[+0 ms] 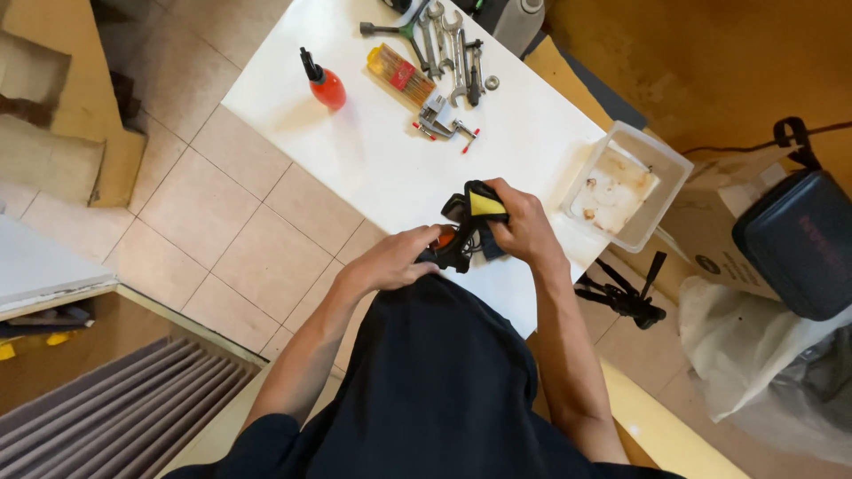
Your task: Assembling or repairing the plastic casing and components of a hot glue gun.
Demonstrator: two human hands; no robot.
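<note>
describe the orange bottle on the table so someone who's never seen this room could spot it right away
Start at the white table and go to its far left corner, away from the heap of wrenches. There the orange bottle stands alone on bare tabletop. It is small and rounded with a black nozzle on top, the only bright orange container on the table.
</note>
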